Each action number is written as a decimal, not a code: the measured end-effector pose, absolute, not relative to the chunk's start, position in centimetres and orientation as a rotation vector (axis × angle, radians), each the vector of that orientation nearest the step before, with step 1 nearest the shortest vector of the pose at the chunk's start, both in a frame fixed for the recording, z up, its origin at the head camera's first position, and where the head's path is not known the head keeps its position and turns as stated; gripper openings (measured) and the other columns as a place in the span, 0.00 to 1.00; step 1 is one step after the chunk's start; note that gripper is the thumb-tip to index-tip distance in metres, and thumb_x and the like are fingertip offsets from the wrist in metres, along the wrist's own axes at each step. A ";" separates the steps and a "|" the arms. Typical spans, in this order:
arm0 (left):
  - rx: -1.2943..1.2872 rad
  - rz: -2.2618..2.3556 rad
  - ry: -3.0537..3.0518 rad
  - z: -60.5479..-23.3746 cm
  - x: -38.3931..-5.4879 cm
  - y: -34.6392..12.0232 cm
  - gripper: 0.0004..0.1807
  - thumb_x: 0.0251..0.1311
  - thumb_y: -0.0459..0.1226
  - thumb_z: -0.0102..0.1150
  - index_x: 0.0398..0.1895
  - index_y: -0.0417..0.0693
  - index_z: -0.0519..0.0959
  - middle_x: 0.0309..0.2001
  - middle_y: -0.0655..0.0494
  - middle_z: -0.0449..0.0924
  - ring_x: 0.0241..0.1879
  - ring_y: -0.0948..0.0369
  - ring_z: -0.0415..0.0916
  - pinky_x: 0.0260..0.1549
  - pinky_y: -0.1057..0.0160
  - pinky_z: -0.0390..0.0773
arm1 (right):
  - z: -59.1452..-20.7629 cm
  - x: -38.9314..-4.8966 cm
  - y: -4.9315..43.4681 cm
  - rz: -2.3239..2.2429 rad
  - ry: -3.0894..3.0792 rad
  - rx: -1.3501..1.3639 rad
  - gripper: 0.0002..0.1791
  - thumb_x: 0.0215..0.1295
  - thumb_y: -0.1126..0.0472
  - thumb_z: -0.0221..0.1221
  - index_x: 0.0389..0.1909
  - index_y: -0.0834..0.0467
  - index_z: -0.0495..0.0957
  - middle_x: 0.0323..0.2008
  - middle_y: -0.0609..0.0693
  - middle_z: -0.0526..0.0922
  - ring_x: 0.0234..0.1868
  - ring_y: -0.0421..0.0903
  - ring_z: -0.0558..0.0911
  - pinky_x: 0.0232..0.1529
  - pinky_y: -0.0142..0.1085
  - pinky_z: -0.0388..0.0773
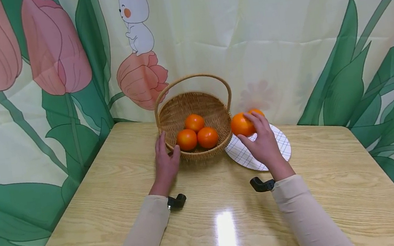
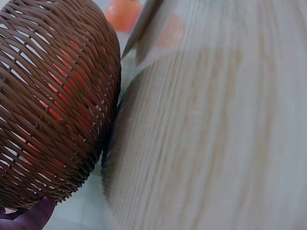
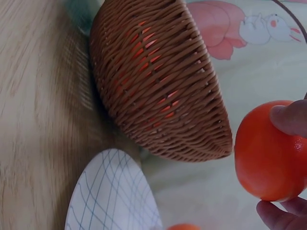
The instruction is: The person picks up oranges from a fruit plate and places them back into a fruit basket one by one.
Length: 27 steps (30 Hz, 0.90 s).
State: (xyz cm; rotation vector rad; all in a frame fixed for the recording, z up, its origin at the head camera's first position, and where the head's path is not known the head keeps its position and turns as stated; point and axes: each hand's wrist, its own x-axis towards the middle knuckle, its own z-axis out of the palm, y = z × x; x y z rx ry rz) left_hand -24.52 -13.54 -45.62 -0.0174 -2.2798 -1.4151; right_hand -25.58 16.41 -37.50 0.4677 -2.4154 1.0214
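Note:
A brown wicker basket (image 1: 206, 153) with a tall arched handle holds three oranges, one of them the orange (image 1: 208, 137) at the front right. My left hand (image 1: 166, 162) grips the basket's left front rim, its thumb at the front; the left wrist view shows only part of that hand (image 2: 34, 215). My right hand (image 1: 264, 144) pinches another orange (image 3: 266, 153) between thumb and fingers. This orange is held up just right of the basket, over a white plate (image 1: 277, 145) with blue grid lines. Behind it, partly hidden, is one more orange (image 1: 256, 112) at the plate.
Everything stands on a light wooden table (image 1: 206, 196), with the basket and plate near its back edge. A curtain (image 1: 264, 39) printed with tulips and a rabbit hangs behind and at the sides. Light reflects off the table's front.

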 end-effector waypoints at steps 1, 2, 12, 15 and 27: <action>-0.019 -1.409 -2.282 -45.6 -24.5 -13.5 0.38 0.67 0.45 0.51 0.77 0.51 0.50 0.75 0.44 0.48 0.72 0.44 0.53 0.66 0.41 0.61 | -37.5 -25.6 16.3 1.022 -2.413 0.473 0.35 0.56 0.59 0.68 0.66 0.52 0.68 0.68 0.58 0.63 0.66 0.63 0.67 0.62 0.60 0.68; -0.023 -1.405 -2.281 -45.6 -24.5 -13.5 0.38 0.67 0.45 0.50 0.77 0.51 0.50 0.75 0.44 0.48 0.72 0.44 0.53 0.66 0.41 0.61 | -37.4 -25.5 16.2 1.021 -2.412 0.476 0.35 0.56 0.59 0.68 0.66 0.52 0.68 0.68 0.57 0.63 0.66 0.63 0.67 0.62 0.60 0.68; -0.028 -1.403 -2.293 -45.5 -24.5 -13.5 0.38 0.67 0.44 0.51 0.77 0.51 0.49 0.76 0.45 0.47 0.73 0.44 0.52 0.68 0.41 0.58 | -36.5 -25.1 15.0 1.047 -2.432 0.486 0.35 0.57 0.57 0.68 0.67 0.50 0.67 0.70 0.58 0.61 0.68 0.64 0.65 0.61 0.60 0.68; -0.030 -1.408 -2.293 -45.6 -24.5 -13.6 0.38 0.68 0.45 0.51 0.77 0.51 0.48 0.76 0.46 0.47 0.73 0.45 0.52 0.68 0.41 0.58 | -36.5 -25.2 14.6 1.055 -2.424 0.502 0.35 0.57 0.57 0.68 0.67 0.50 0.67 0.70 0.59 0.60 0.68 0.64 0.64 0.61 0.60 0.68; -0.021 -1.421 -2.287 -45.6 -24.6 -13.6 0.38 0.67 0.44 0.51 0.77 0.51 0.49 0.76 0.45 0.47 0.72 0.44 0.53 0.68 0.42 0.59 | -36.6 -25.3 13.0 1.060 -2.421 0.572 0.36 0.59 0.55 0.67 0.68 0.46 0.66 0.70 0.57 0.61 0.66 0.65 0.66 0.61 0.61 0.67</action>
